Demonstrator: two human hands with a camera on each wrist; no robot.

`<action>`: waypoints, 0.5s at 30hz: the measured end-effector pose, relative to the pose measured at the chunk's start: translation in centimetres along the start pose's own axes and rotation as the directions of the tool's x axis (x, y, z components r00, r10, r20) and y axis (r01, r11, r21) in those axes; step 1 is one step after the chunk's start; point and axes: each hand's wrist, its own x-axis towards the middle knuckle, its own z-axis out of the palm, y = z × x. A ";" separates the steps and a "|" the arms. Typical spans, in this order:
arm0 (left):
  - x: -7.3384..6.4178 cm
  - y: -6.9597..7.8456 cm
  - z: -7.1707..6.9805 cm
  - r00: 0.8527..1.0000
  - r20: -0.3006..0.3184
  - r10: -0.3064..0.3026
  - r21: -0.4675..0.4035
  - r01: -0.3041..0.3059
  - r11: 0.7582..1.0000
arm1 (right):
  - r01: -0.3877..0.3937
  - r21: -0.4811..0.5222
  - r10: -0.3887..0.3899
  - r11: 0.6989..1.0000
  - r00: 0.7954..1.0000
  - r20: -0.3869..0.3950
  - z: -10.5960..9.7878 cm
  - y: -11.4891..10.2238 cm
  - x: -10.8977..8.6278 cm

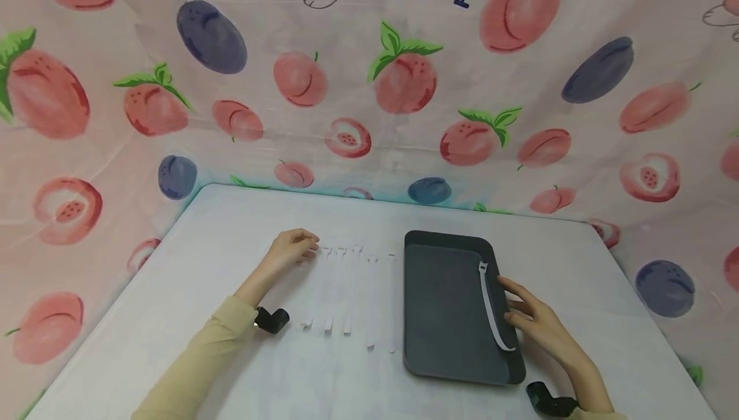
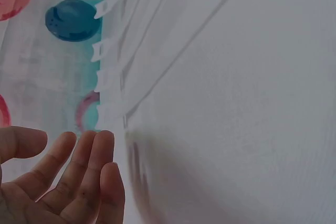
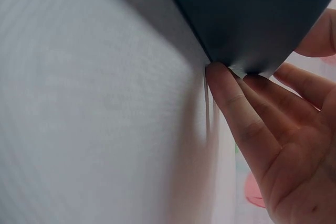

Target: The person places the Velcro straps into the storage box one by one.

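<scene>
My left hand (image 1: pixel 294 247) hovers with loosely bent fingers by the top end of the leftmost of several white strips (image 1: pixel 348 326) on the table. In the left wrist view nothing sits between its fingers (image 2: pixel 68 182); a notched strip end (image 2: pixel 107 116) is just beyond the fingertips. My right hand (image 1: pixel 539 320) is at the right side of a dark grey tray (image 1: pixel 444 311), its fingers (image 3: pixel 244 114) fairly straight and touching the outer wall. Along the tray's right inner side lies one white strip (image 1: pixel 489 308), buckle-like head at the far end, tail curved.
The white table (image 1: pixel 231 215) carries the strips in a roughly parallel row left of the tray, pale against the surface. Behind the table hangs a fruit-print cloth (image 1: pixel 346 74). A black wrist camera (image 1: pixel 271 320) sits on the left wrist, and another (image 1: pixel 550 401) on the right.
</scene>
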 end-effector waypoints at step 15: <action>1.7 -1.7 -0.4 1.000 0.007 -0.028 0.018 0.028 0.999 | -0.005 -0.019 0.005 1.000 1.000 -0.006 0.1 0.0 0.0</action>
